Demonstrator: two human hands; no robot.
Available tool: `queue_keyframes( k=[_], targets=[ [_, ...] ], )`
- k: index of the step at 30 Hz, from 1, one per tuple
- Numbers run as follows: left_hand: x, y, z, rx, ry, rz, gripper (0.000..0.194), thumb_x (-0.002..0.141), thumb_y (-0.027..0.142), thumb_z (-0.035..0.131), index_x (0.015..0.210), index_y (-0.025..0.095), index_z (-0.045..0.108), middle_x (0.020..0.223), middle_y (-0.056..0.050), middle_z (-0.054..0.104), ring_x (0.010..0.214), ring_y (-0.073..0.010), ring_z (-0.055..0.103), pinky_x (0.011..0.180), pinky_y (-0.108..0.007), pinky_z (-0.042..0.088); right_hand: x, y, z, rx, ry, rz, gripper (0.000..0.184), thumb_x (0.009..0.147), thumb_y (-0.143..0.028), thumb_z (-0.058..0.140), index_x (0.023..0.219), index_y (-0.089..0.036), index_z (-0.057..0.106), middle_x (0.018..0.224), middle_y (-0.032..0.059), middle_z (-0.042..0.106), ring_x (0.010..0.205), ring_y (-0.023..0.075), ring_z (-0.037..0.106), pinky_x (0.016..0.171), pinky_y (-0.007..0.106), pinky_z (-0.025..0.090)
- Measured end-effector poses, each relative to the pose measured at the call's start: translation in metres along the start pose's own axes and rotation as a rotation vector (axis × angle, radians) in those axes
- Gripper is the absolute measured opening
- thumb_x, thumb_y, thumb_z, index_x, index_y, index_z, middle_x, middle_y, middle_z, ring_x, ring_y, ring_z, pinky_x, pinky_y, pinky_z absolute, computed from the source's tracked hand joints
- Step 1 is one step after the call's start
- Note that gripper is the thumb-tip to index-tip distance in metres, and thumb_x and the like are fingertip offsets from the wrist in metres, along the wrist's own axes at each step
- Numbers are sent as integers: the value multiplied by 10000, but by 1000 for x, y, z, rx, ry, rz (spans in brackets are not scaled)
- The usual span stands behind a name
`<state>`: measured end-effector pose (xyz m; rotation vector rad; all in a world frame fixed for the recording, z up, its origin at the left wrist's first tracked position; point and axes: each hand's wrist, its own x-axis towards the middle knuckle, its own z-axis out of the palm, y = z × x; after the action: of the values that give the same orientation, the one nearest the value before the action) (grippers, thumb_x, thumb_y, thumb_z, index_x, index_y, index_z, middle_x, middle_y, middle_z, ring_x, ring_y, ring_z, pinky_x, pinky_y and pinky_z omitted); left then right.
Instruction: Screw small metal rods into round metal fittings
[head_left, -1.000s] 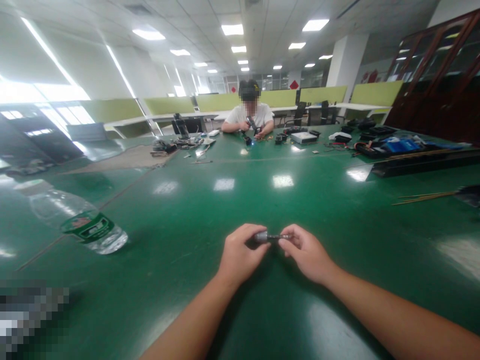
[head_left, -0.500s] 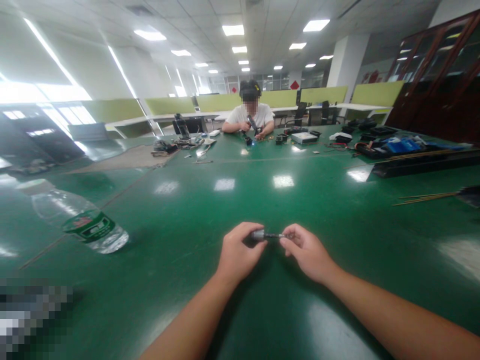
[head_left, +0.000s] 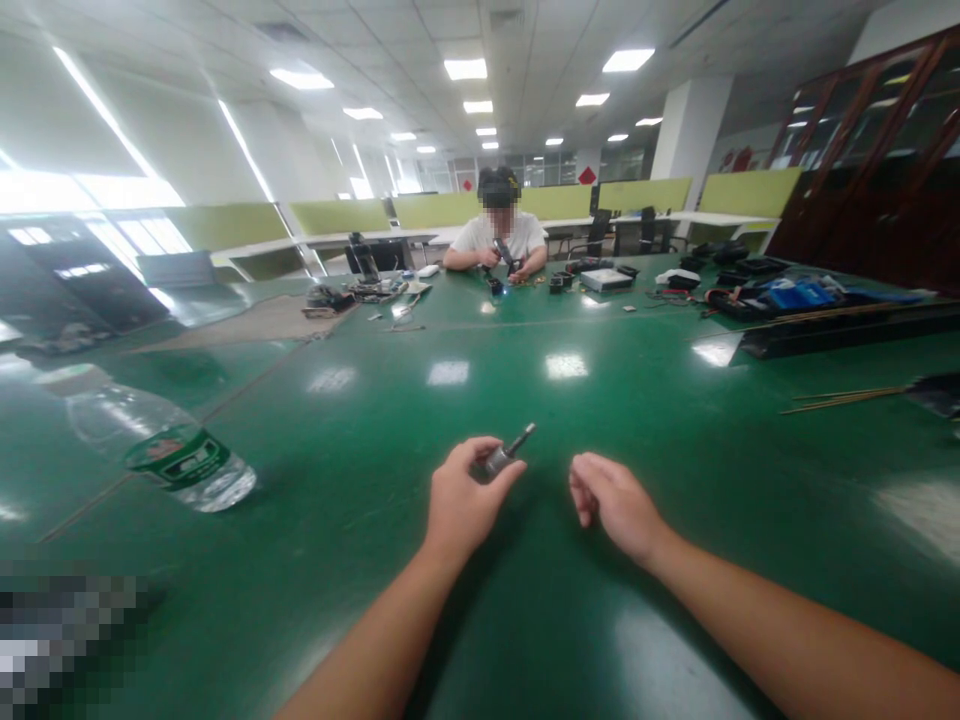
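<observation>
My left hand (head_left: 463,505) is closed round the thick grey handle of what looks like a short screwdriver (head_left: 498,459). Its thin dark shaft sticks out past my fingertips, tilted up to the right, and ends in a pale tip. To the right, apart from the tool, my right hand (head_left: 616,505) has its fingers curled together. Whatever lies in those fingers, if anything, is hidden. Both hands are just above the glossy green tabletop (head_left: 390,620).
A clear bottle with a green label (head_left: 180,455) stands at the left. Thin sticks (head_left: 844,400) and a black tray (head_left: 825,335) lie at the right. Across the table a person (head_left: 496,240) works with a tool among small parts. A blurred item (head_left: 60,640) occupies the lower left corner.
My right hand has come off the tip of the screwdriver, and its fingers have curled. The screwdriver, level before, now tilts upward in my left hand, which has shifted slightly left.
</observation>
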<state>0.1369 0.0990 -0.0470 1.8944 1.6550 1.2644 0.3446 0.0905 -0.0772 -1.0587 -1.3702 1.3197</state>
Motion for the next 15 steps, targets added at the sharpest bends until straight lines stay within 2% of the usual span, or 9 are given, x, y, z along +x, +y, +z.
queue_keyframes(
  k=[2,5,8,10,12,15],
  targets=[
    [2,-1,0,-100,7,-96,367,775,437,732,1030,176,683,958,-72,725,837,-213,670,819,-368,532,1,1,0,35,-2,21,464,943,-587,446,724,-186,524,560,-30,510,457,114,488,467,250,392],
    [3,-2,-2,-354,11,-238,476,837,477,649,1175,143,630,1094,-123,712,978,-227,680,918,-381,528,1,3,1,69,-4,33,487,926,-622,453,719,-185,514,553,-30,506,453,113,478,457,250,390],
    [2,0,-17,-494,-21,-330,530,839,529,625,1172,116,622,1116,-158,706,1012,-242,681,979,-407,514,2,5,2,62,-16,27,504,915,-644,454,721,-183,515,556,-30,511,457,111,482,460,246,391],
    [-3,0,-39,-482,-47,-350,553,786,549,684,1143,131,625,1124,-154,706,1011,-250,686,997,-411,509,2,6,2,48,-25,21,506,915,-647,448,732,-182,520,558,-29,518,457,111,487,460,245,391],
    [-14,-4,-71,-389,-40,-357,566,716,547,754,1118,167,635,1135,-130,709,1035,-262,685,989,-402,520,3,6,3,36,-33,17,499,918,-641,445,735,-183,520,561,-29,523,457,111,487,460,244,391],
    [-45,-22,-130,-79,58,-371,497,644,538,806,1008,220,693,948,-74,756,886,-278,723,812,-374,594,3,6,3,25,-40,21,487,922,-627,443,735,-184,520,562,-32,525,452,108,483,456,242,387]
  ],
)
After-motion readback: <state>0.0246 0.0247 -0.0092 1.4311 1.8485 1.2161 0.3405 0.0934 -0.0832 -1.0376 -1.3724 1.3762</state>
